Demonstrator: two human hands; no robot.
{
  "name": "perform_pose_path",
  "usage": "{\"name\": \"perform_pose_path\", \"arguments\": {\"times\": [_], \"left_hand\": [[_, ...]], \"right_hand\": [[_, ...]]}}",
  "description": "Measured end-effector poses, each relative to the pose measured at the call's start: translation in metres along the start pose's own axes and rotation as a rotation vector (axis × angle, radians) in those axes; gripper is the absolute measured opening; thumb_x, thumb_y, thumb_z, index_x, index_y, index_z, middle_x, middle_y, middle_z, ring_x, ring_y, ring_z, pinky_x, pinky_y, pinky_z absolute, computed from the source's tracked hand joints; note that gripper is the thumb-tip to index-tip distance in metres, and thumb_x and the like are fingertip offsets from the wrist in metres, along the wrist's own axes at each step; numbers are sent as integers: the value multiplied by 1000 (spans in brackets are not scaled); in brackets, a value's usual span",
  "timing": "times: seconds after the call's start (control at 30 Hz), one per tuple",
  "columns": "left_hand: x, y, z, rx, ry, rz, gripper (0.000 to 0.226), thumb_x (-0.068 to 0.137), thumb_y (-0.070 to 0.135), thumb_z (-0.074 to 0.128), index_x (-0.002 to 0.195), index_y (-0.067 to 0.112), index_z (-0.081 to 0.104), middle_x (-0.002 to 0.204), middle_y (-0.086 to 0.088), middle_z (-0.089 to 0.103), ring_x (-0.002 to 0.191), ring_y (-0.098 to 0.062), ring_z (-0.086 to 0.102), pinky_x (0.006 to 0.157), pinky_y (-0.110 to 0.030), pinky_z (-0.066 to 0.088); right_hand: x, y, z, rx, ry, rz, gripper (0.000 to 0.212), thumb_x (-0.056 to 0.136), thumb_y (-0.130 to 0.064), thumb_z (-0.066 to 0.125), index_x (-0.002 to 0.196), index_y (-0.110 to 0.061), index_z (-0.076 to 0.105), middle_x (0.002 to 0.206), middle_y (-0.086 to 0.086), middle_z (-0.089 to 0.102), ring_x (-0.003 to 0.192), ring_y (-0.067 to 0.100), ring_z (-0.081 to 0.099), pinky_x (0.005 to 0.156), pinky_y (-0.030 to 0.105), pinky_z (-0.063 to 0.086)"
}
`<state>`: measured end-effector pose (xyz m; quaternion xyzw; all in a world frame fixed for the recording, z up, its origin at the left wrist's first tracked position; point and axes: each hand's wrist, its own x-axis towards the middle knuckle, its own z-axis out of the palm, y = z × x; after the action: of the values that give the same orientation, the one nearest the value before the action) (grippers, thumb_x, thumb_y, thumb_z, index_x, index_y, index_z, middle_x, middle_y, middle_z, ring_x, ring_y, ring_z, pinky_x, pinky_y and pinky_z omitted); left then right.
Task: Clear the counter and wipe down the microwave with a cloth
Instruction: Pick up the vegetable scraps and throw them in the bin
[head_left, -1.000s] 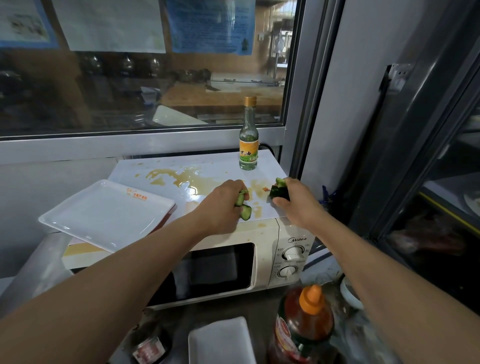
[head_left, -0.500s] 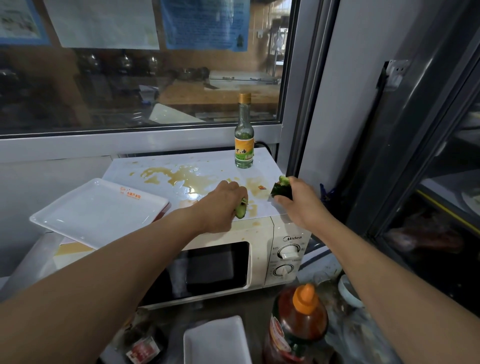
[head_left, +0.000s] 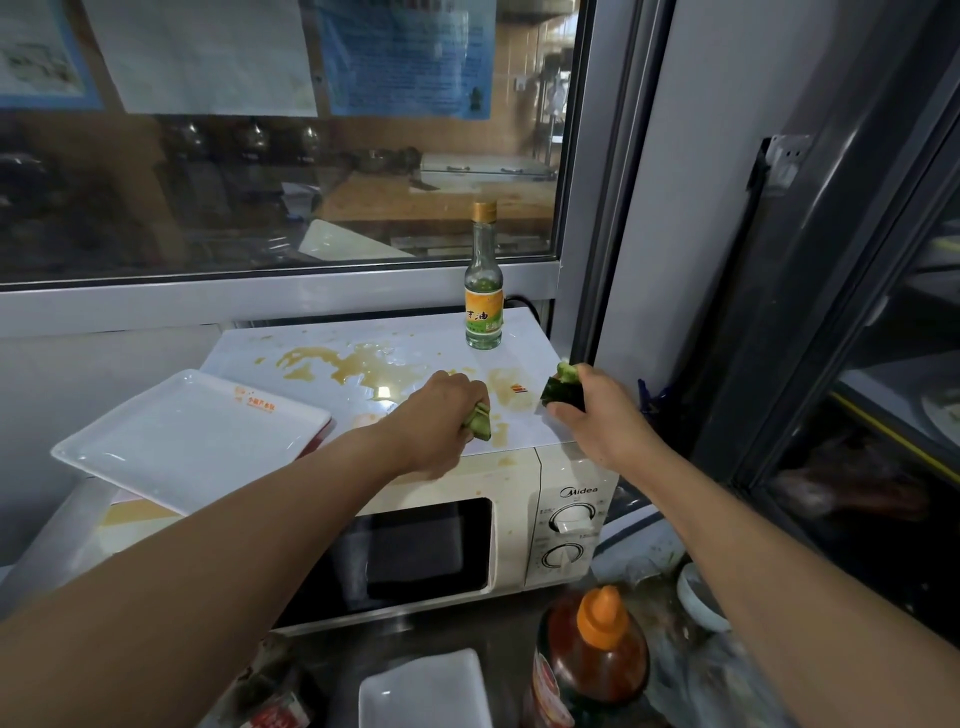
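Two hands over the microwave (head_left: 509, 525) top, each holding green vegetable scraps.

We log: left hand (head_left: 436, 426) curled round cucumber pieces (head_left: 480, 422) above the brown spill (head_left: 358, 366); right hand (head_left: 597, 415) gripping a dark green scrap (head_left: 558, 387) at the top's right edge; glass bottle (head_left: 484, 291) upright at the rear right; white tray (head_left: 192, 441) overlapping the left edge; orange-capped bottle (head_left: 597, 654) and small white dish (head_left: 423, 691) on the desk (head_left: 322, 665) below.
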<state>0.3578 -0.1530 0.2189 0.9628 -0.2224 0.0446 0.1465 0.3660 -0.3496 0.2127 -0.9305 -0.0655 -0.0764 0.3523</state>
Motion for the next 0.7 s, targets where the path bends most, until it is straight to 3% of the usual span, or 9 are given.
{"name": "perform_pose_path", "arguments": {"times": [0.2,0.43,0.6,0.7], "left_hand": [[-1,10,-4,13,67,-7,25,89,15,56,113,8,54,109,-11,55,102,-26,43,76,-24,33],[-8,30,-14,-149,75,-101,24,92,12,50,116,8,49,115,-13,52,106,-27,42,81,-29,34],[-21,42,-25,-253,66,-173,22,94,14,50,115,8,47,107,-8,54,89,-19,45,73,-26,33],[-30,50,-31,-285,66,-187,22,94,14,49,115,8,47,106,-9,56,90,-22,49,74,-28,37]], "right_hand": [[-3,0,-4,30,-1,-9,26,90,-21,60,113,-12,52,105,1,53,93,15,51,76,27,38],[-14,-7,-10,129,0,-2,26,91,-20,60,116,-16,54,108,0,57,97,15,54,77,26,41],[-26,-11,-21,168,0,-5,28,91,-19,60,118,-14,54,112,4,60,99,18,55,80,28,43],[-35,-15,-28,169,-4,5,32,91,-20,59,122,-13,52,114,6,59,100,24,59,85,35,49]]}}
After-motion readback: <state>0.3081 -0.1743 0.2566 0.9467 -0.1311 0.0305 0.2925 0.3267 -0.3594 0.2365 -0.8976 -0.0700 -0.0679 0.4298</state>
